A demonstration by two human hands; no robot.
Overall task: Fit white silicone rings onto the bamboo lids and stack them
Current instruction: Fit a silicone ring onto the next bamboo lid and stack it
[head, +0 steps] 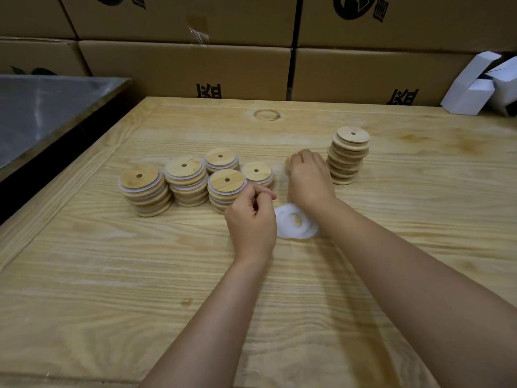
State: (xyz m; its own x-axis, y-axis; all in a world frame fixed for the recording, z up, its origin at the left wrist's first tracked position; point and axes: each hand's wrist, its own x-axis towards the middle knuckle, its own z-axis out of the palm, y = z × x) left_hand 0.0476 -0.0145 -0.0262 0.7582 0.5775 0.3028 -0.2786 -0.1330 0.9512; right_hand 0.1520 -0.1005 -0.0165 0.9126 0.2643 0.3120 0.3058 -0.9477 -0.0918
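On a pale wooden table (112, 275), seen from the head camera looking down, two bare forearms reach forward from the lower edge.

Left of centre stand five short ringed stacks (184, 180) of round bamboo lids, close together in a cluster. Each lid has a small hole in the middle, and thin white edges show between the layers. The front middle stack is partly hidden by the left hand.

To the right and apart from the cluster stands a taller bare stack (348, 159) of lids, slightly uneven, with no white between its layers.

A loose pile of white silicone rings (298, 224) lies flat on the table between the two wrists, just beside the left hand.

The left hand (251, 222) is curled, thumb tip against forefinger. Whether it pinches anything cannot be told.

The right hand (309, 175) is knuckles up between the cluster and the bare stack. Its fingers curl down around what looks like a single lid (287, 164), a blurred tan edge showing at the hand's left side.

Behind the table brown cardboard boxes (195, 68) with black printing form a wall. A grey metal surface (42, 107) sits at the far left, and folded white cartons (472, 88) lean at the far right.
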